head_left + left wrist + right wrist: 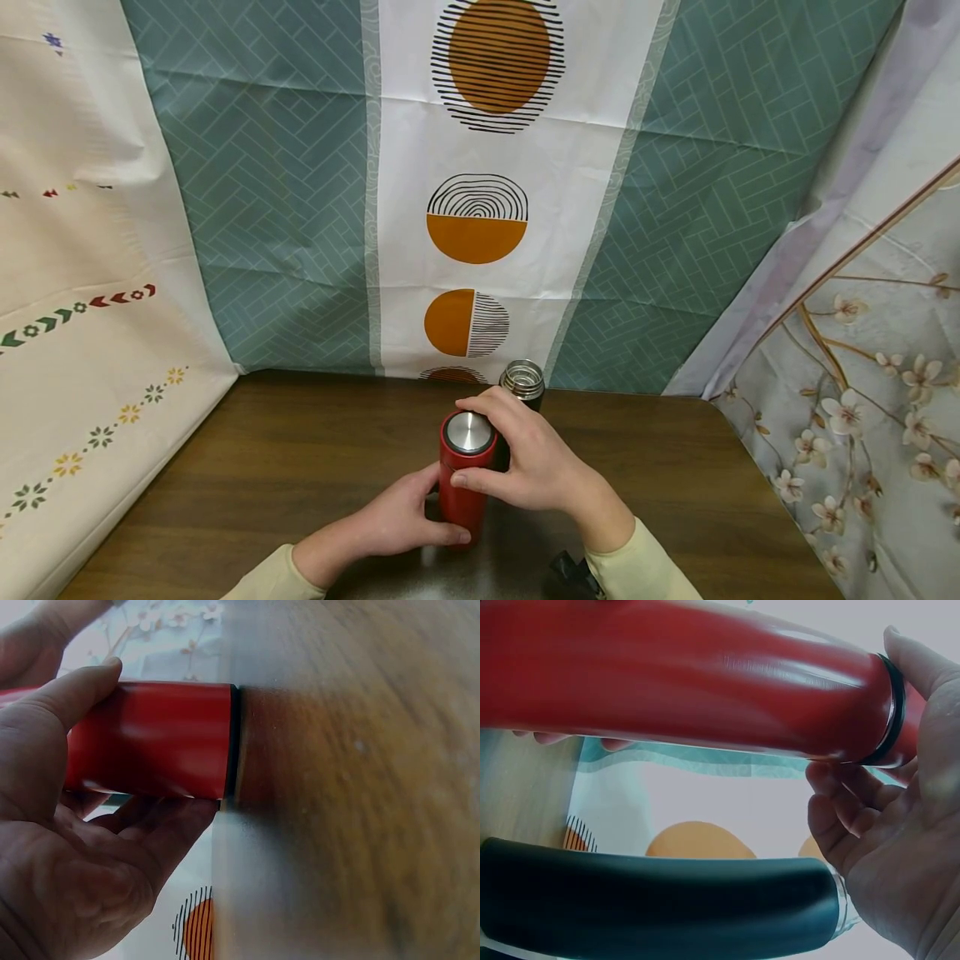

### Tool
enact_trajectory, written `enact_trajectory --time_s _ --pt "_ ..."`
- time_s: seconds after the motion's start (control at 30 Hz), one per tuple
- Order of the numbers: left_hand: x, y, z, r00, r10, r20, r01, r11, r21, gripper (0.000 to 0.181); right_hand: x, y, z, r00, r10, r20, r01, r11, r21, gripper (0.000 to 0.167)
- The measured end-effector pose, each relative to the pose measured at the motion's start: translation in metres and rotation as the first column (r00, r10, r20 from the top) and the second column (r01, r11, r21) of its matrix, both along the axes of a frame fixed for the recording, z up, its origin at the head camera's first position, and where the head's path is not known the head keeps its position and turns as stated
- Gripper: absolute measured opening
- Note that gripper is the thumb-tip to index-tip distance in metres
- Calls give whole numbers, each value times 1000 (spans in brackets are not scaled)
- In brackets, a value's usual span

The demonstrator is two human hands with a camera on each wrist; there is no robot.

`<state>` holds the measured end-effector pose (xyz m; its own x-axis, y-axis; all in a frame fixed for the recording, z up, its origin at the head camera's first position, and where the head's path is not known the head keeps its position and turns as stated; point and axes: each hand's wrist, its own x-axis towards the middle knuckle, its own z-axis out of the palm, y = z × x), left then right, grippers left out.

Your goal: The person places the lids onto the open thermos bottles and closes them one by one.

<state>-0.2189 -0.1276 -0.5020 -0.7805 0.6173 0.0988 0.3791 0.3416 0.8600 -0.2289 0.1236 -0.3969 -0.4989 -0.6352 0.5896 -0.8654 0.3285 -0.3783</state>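
A red thermos point(459, 492) stands upright on the wooden table, its red lid point(910, 724) with a silver top in place. My left hand point(401, 517) grips the lower body, thumb on the near side and fingers behind, as the left wrist view also shows. My right hand point(517, 454) holds the lid from the right, thumb in front and fingers round the back. A dark ring point(894, 709) marks where lid and body meet. Just behind stands a dark thermos point(660, 900) without a lid, its bare metal neck point(522, 379) showing; my right hand partly hides it in the head view.
The brown wooden table point(300, 442) reaches back to a hanging green and white cloth point(285, 208). A cream cloth point(97, 375) hangs at the left and a flowered cloth point(847, 417) at the right. A small black object point(570, 575) shows by the right wrist.
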Motion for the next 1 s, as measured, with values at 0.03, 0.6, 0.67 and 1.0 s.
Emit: enact_trajectory --time_s 0.03,0.6,0.67,1.0 --pt "0 0 0 1000 0 -1 0 1000 0 67 0 0 0 1000 1 1 -1 1000 4 74" --pt "1 0 1 1000 -5 3 5 1000 9 66 -2 3 1 997 56 -47 -56 998 9 66" --pt "2 0 1 1000 -4 0 4 1000 11 65 -2 2 0 997 52 -48 -52 999 6 65" --pt "1 0 -1 1000 0 -1 0 1000 5 65 -2 2 0 999 20 -36 -21 1000 -8 62"
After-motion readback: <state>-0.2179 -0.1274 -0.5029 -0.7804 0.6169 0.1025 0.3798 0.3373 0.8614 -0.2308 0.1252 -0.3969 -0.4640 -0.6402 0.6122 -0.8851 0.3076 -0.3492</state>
